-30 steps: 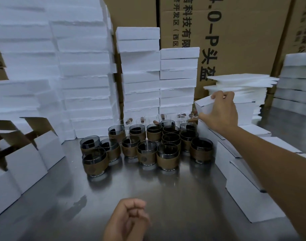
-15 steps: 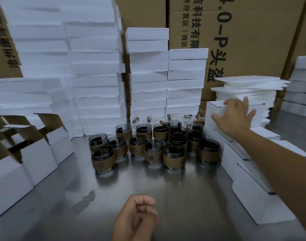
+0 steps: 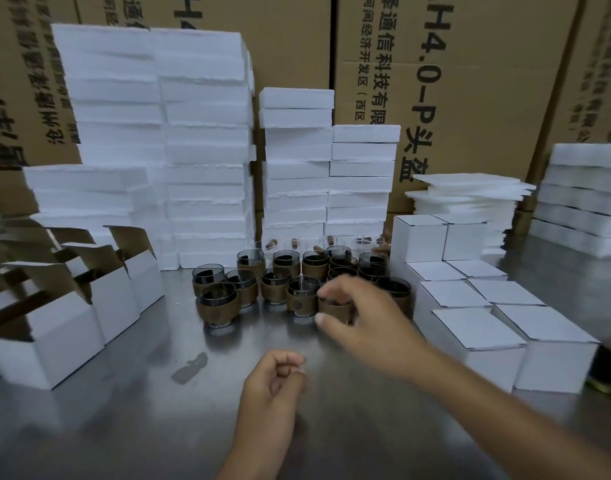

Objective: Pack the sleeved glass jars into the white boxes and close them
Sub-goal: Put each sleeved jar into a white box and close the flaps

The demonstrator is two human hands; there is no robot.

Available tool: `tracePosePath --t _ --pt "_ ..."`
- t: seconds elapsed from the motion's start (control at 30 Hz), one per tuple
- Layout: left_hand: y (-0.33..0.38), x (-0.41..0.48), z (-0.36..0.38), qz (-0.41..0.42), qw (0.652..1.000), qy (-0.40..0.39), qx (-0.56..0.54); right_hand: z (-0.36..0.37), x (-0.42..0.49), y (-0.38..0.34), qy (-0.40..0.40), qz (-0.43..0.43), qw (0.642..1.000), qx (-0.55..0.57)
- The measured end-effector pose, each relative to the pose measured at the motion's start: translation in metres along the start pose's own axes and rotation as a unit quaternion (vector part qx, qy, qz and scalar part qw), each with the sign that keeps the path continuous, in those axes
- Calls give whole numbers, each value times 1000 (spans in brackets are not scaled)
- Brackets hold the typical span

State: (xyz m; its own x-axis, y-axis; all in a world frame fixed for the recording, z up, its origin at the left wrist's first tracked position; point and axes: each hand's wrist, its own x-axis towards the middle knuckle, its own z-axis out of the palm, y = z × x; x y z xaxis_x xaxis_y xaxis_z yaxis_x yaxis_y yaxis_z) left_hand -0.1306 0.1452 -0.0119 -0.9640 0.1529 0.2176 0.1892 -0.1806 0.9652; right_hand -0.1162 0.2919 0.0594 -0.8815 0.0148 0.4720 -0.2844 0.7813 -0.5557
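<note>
Right hand: the right hand [image 3: 363,327] is reaching out to 12 o'clock over the front sleeved jar [image 3: 335,309], its fingers [image 3: 328,289] spread and curving over the rim while the thumb is sitting by the brown sleeve. Motion blur is hiding whether they are actually pressing on the glass.
Left hand: the left hand [image 3: 273,382] is hovering low at 6 o'clock above the desk [image 3: 158,427], fingers curled in against the thumb and holding nothing that shows.
Jars: the cluster of sleeved jars [image 3: 276,282] is standing upright at 12 o'clock on the steel desk, packed close together, smoked glass showing above brown sleeves.
Closed boxes: the shut white boxes [image 3: 477,327] are sitting in rows at 2 o'clock, just beside the jars, some stacked two high.
Open boxes: the open white boxes [image 3: 54,341] are waiting at 9 to 10 o'clock with their brown-lined flaps standing up.
Background: the foam slabs [image 3: 207,150] are rising in tall stacks behind the jars, the thin foam sheets [image 3: 467,192] are lying piled at 1 o'clock, and printed brown cartons [image 3: 470,81] are filling the wall behind.
</note>
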Motion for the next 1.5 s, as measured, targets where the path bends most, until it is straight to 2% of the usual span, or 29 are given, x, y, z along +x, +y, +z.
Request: tracePosePath --t 0.2,0.43,0.67,0.8,1.07,1.13,1.3,1.4,1.5 --pt "9 -8 -5 -5 1000 7 24 44 -70 -5 39 74 995 52" --pt "14 -9 -23 -12 996 83 41 25 -85 6 56 60 997 -10" --pt "24 -12 -48 64 983 134 110 26 -87 7 60 55 996 -44" --pt "34 5 -97 84 960 208 166 26 -85 6 56 55 995 -59" --pt "53 38 -216 67 890 342 292 27 -82 2 31 69 994 -79" --pt "51 42 -234 54 875 339 342 28 -82 1 23 72 994 -85" --pt "47 47 -256 -30 849 206 485 29 -80 0 28 80 993 -80" --pt "47 44 -255 -5 832 224 508 29 -79 2 33 78 993 -79" --pt "47 39 -246 36 832 245 496 30 -78 3 36 75 994 -77"
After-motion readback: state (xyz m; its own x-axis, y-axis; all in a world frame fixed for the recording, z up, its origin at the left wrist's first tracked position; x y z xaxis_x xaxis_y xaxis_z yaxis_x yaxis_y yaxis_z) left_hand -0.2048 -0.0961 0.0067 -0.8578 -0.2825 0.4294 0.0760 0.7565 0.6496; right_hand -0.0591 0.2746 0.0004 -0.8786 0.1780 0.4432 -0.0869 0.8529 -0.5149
